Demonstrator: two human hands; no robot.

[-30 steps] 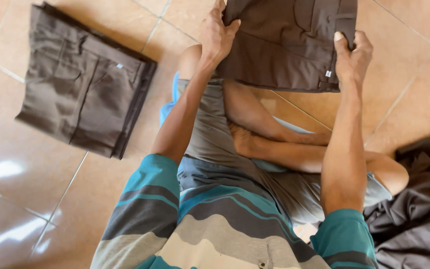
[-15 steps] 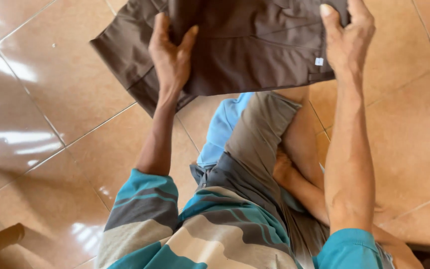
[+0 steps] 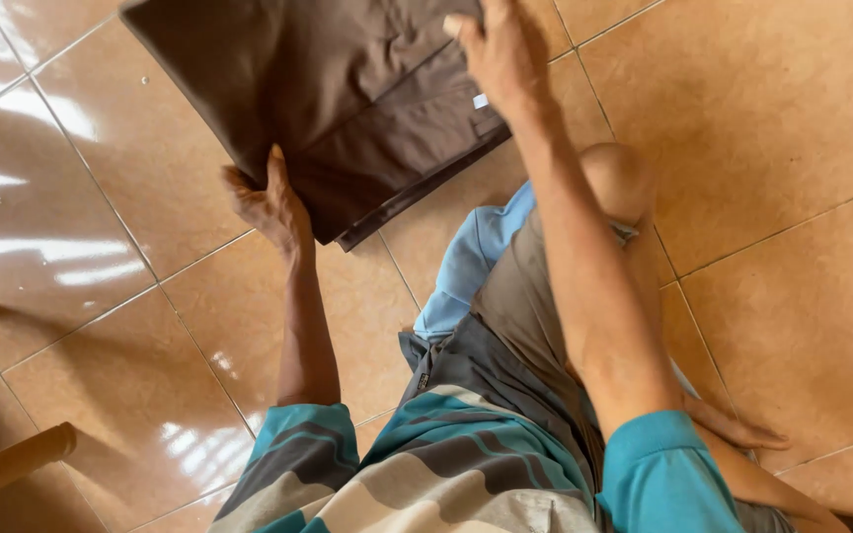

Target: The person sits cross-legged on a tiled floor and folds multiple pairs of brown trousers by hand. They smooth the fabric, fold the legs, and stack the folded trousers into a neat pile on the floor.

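- Your left hand (image 3: 267,202) now grips the lower left edge of the folded brown trousers (image 3: 348,109), fingers curled under the cloth; half a second ago it lay flat on top.
- Your right hand (image 3: 502,51) presses down on the garment's right side, near the small white tag (image 3: 482,101), as before.
- The trousers have shifted left and turned at an angle, lying on the glossy orange tile floor (image 3: 792,148) ahead of your bent knee (image 3: 616,176).
- Your hands remain well apart, one on each side of the garment.
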